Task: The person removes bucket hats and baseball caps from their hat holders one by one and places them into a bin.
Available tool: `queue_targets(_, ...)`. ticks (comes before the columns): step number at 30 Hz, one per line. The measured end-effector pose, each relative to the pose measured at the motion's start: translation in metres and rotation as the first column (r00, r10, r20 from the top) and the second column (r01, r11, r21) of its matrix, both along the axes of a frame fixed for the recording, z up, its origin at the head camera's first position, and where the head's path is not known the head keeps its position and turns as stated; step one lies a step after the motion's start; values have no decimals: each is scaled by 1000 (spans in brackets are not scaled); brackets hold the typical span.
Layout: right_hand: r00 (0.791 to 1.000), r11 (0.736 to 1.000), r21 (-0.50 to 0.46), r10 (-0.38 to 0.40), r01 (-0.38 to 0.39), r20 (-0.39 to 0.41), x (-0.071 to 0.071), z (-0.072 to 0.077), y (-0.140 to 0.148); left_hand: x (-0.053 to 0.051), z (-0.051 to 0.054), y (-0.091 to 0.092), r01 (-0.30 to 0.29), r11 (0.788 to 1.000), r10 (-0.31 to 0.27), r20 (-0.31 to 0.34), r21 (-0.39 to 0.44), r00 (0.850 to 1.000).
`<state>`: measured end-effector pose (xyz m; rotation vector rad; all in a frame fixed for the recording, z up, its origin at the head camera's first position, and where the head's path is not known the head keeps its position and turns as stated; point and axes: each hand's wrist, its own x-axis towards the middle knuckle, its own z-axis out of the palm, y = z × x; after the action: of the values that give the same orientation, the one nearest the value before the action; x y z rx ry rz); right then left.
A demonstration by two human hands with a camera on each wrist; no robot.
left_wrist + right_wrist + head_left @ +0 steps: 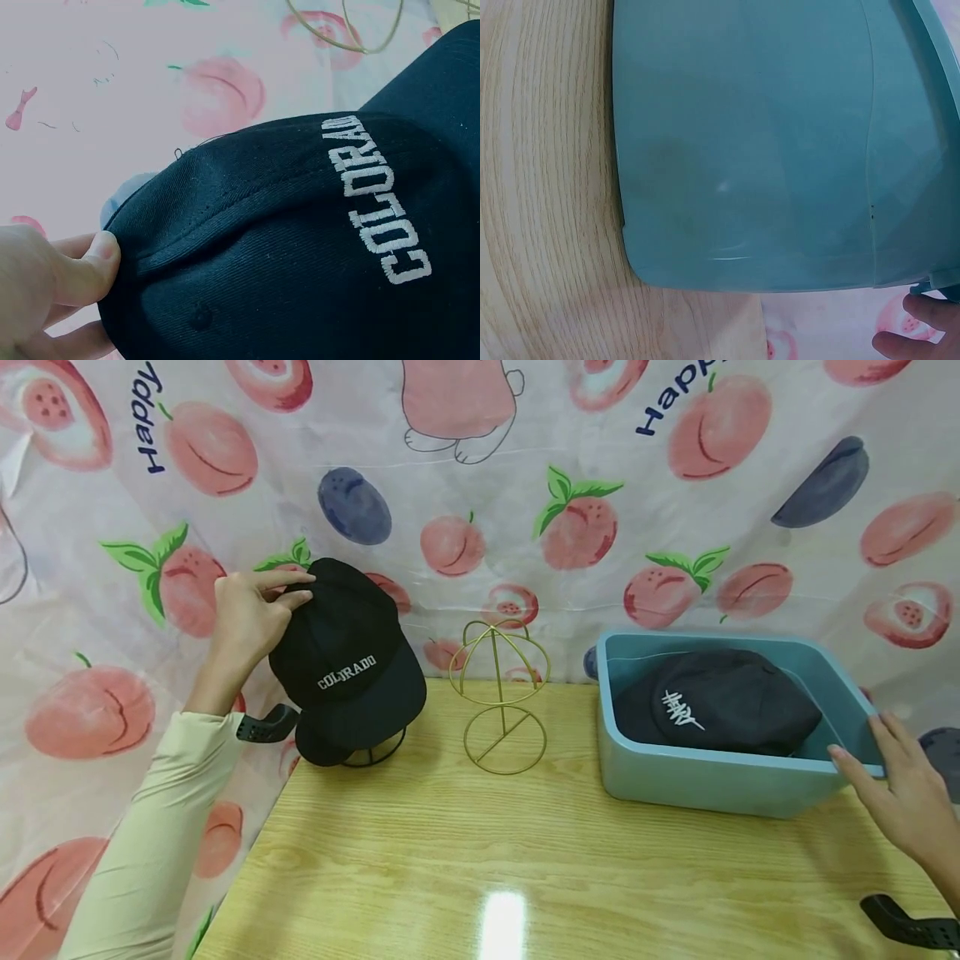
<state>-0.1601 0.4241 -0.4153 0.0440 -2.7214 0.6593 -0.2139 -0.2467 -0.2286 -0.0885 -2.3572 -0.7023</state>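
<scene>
At the left, my left hand [253,610] pinches the crown of a black baseball cap [341,610] with white COLORADO lettering. In the left wrist view, the thumb [103,251] presses the cap's fabric [225,232] near its top. A black wire stand [375,752] shows partly below the cap; the rest is hidden. At the right, my right hand [903,793] rests with extended fingers at the near right corner of a blue-green bin [720,781]. Inside the bin lies a dark cap [738,702] with white writing. The right wrist view shows the bin's wall [742,150] and fingertips [922,307] by its rim.
A bare gold wire hat stand [498,693] stands between the black cap and the bin. All stand on a light wooden table [450,835]. Behind it hangs a white cloth [480,485] printed with peaches and lettering.
</scene>
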Motion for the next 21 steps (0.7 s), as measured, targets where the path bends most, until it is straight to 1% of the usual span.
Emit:
queue_targets(3,1000,1000,1,3,-3,4,-1,-1,0,3,4,4,11,1000,-11,-26,3,1000)
queue_targets(7,1000,1000,-3,7,-7,3,-1,-1,0,10,11,11,25,999,-24,-44,20,999)
queue_targets(12,1000,1000,0,6,-6,-4,-1,0,1,19,20,20,32,999,-31,-39,19,999)
queue_targets(14,1000,1000,1,7,-7,-5,-1,1,1,22,23,22,43,999,-42,-36,22,998)
queue_targets(16,1000,1000,2,8,-8,-3,-1,1,1,25,25,24,61,998,-60,-38,29,997)
queue_targets(21,1000,1000,1,6,-6,5,-1,1,2,32,28,30,133,991,-130,-68,32,989)
